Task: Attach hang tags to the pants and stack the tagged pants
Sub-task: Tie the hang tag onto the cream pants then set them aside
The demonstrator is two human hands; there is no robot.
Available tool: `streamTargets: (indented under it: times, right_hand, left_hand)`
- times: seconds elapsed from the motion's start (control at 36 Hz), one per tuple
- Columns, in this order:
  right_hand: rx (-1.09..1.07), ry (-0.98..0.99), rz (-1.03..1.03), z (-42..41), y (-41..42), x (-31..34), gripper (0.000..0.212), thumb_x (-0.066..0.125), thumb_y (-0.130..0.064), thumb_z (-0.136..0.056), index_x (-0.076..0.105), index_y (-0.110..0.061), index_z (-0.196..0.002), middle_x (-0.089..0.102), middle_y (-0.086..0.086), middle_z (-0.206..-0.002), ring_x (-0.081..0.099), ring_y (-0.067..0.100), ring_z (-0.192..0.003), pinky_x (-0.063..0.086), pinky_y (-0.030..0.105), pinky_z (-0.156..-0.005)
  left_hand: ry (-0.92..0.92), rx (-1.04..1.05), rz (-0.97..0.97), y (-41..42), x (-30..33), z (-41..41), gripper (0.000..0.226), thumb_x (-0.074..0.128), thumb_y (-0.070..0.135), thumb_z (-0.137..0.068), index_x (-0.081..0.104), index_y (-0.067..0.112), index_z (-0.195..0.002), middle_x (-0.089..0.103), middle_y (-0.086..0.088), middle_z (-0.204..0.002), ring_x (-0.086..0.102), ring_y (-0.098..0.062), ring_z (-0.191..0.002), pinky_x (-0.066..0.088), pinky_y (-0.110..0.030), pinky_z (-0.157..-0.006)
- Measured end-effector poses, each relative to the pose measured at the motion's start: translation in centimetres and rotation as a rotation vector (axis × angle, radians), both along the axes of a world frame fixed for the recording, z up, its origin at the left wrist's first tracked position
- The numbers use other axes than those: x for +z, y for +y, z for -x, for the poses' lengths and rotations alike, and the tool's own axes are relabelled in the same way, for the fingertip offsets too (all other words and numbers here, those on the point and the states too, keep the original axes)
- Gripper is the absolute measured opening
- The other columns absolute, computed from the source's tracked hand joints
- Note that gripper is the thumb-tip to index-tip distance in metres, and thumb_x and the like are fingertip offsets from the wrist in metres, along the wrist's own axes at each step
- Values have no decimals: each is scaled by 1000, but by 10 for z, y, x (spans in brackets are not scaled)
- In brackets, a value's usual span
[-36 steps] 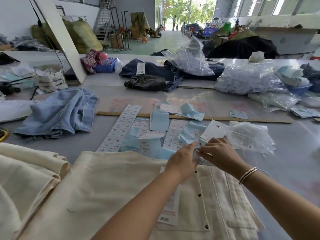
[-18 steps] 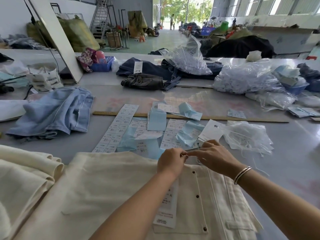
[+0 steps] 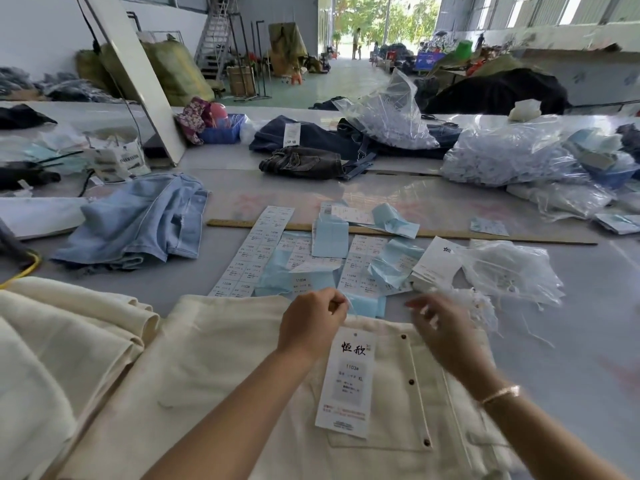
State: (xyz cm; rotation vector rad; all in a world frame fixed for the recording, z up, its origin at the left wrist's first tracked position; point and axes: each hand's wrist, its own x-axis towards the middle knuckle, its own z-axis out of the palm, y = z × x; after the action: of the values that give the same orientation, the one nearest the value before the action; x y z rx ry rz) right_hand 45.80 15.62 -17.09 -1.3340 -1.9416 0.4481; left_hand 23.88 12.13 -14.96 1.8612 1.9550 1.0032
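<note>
On the cream pants [image 3: 214, 382] spread at the near edge of the worktop [image 3: 571, 341], the hang tag [image 3: 348, 379] now lies printed face up below the waistband, where a second ago both hands were bunched together at its top, so fastening looks nearly done. The left hand [image 3: 311, 327] grips something thin at the tag's head; the right hand [image 3: 446, 327] has swung away, blurred, so its grip cannot be told. Label sheets [image 3: 256, 251] and a tag bag [image 3: 509, 271] lie beyond, in a warehouse hall.

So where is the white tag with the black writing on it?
In the head view the white hang tag lies low and centre on the cream pants, just under the left hand and left of the row of dark snap buttons.
</note>
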Motion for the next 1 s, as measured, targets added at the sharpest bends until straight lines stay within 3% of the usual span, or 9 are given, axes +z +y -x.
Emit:
streamTargets:
  times: [0.08, 0.17, 0.33, 0.53, 0.64, 0.72, 0.81, 0.89, 1.0]
  right_hand:
    - [179, 615, 767, 45, -52, -5, 27, 52, -32, -92, 77, -22, -88, 72, 2, -79, 62, 12, -65, 47, 20, -58]
    - [201, 974, 1078, 70, -72, -11, 47, 37, -41, -96, 72, -11, -107, 72, 11, -95, 64, 18, -74, 50, 27, -67]
    - [94, 1097, 1064, 90, -74, -6, 47, 37, -39, -99, 69, -4, -104, 73, 14, -95, 68, 20, -79, 48, 29, -72]
    - [-124, 1369, 1098, 87, -62, -4, 19, 53, -21, -95, 67, -8, -94, 72, 6, -74, 63, 17, -69, 46, 26, -67]
    - [-122, 1449, 1093, 79, -53, 1, 8, 60, -14, -86, 67, -9, -86, 73, 7, -75, 63, 19, -80, 45, 26, -71]
    - [-101, 1540, 1008, 68, -42, 6, 14, 53, -10, -92, 67, -9, -93, 72, 5, -71, 69, 17, -70, 53, 27, -70]
    - [-73, 1546, 896, 56, -30, 9, 17, 47, -9, -96, 64, -9, -100, 55, -1, -54, 51, 8, -42, 48, 19, -48]
    - [-105, 1430, 751, 44, -22, 11, 17, 48, -12, -97, 64, -10, -100, 37, -5, -47, 28, 6, -34, 31, 17, -36]
    - [-168, 1247, 584, 34, -28, 6, 26, 49, -31, -98, 65, -12, -90, 32, -6, -46, 31, 7, -39, 35, 21, -42]
  left_hand:
    - [65, -46, -60, -10, 9, 0, 13, 63, 28, -90, 72, 21, -97, 71, -1, -90, 65, -17, -83, 54, -32, -73]
    - [241, -117, -160, -25, 11, -3, 10, 64, 28, -89, 71, 20, -90, 66, -4, -80, 61, -18, -73, 46, -23, -63]
    - [363, -165, -179, -47, 8, 2, 14, 61, 30, -90, 71, 21, -92, 67, -4, -87, 62, -21, -83, 53, -31, -75]
    - [514, -258, -275, -63, -12, 2, 13, 78, 27, -73, 67, 20, -71, 64, 6, -74, 61, -18, -73, 52, -30, -58]
    - [484, -281, -238, -66, -26, 3, 18, 84, 28, -66, 67, 23, -69, 64, 9, -71, 62, -17, -69, 51, -27, -55]
    - [428, -283, -108, -63, -33, 5, 20, 74, 36, -78, 70, 25, -93, 68, 9, -93, 62, -17, -89, 49, -28, -71]
    - [344, -222, 98, -57, -46, 2, 51, 51, 49, -90, 47, 25, -136, 54, 8, -129, 47, -15, -118, 39, -31, -95]
    - [260, -134, 120, -48, -49, -12, 54, 49, 46, -91, 43, 23, -139, 49, 4, -135, 44, -16, -122, 36, -28, -100]
    - [273, -9, 153, -38, -49, -39, 57, 48, 60, -87, 47, 25, -132, 45, 4, -131, 43, -19, -119, 37, -31, -96]
